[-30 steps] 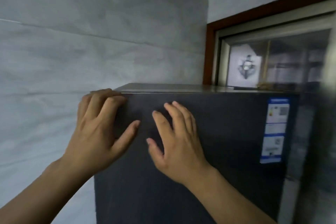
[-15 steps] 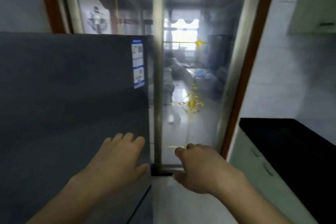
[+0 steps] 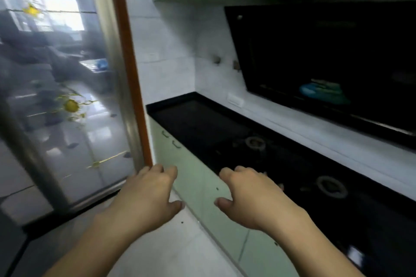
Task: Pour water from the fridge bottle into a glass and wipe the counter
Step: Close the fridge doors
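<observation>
I see left hand [image 3: 148,195], right hand [image 3: 252,198] empty, fingers [image 3: 229,173] loosely curled; glossy black worktop [image 3: 191,117] just ahead of right fingers.

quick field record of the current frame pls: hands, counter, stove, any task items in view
left hand: fingers loosely curled, holds nothing, in front of the glass door
right hand: loosely curled, holds nothing, over the counter's front edge; contact unclear
counter: black, bare at the far end
stove: two burners set into the counter
range hood: black, above the stove
blue-green shape: low on the hood, cannot tell what
bottle, glass, fridge: none visible
</observation>
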The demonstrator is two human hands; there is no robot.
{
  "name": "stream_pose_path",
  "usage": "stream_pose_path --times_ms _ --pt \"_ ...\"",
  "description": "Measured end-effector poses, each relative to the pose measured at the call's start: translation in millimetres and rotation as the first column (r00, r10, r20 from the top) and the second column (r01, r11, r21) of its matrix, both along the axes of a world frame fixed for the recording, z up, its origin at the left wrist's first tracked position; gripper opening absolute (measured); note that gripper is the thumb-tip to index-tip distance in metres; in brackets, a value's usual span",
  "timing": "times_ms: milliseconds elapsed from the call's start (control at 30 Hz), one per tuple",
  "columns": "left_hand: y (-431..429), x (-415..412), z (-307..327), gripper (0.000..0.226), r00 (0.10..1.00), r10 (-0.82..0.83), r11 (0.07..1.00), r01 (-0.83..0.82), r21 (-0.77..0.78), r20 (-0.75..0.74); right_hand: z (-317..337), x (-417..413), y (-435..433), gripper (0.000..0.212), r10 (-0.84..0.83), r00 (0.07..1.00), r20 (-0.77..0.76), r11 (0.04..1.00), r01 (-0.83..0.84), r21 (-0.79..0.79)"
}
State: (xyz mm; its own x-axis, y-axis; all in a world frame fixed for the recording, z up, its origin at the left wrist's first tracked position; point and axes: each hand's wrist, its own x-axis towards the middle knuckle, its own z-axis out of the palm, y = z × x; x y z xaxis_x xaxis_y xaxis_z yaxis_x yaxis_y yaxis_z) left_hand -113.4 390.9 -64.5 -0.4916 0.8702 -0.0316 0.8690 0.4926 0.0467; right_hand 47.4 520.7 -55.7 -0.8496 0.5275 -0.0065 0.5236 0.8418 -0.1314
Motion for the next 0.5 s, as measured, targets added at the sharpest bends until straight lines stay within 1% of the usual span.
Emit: stream_pose_path --times_ms 133,300,433,500 --pt "84.7 99.0 -21.6 0.055 0.985 -0.163 0.987 0.163 0.007 0.056 -16.1 117.9 56.1 0.044 -0.186 0.982 0.01 0.982 0.186 -0.019" --pt "170.9 209.7 -42.2 0.054 0.922 -0.37 0.928 0.373 -0.008 0.11 -35.9 251.9 101.8 0.043 -0.435 0.9 0.035 0.899 0.436 -0.045" --pt "234.8 292.6 -58.4 0.057 0.832 -0.541 0.836 0.548 -0.034 0.12 -57.7 348.7 125.4 0.04 -0.638 0.769 0.042 0.767 0.639 -0.056" --pt "261.3 327.1 -64.7 0.056 0.775 -0.617 0.779 0.626 -0.036 0.135 -66.2 385.9 132.9 0.041 -0.718 0.694 0.054 0.691 0.72 -0.067"
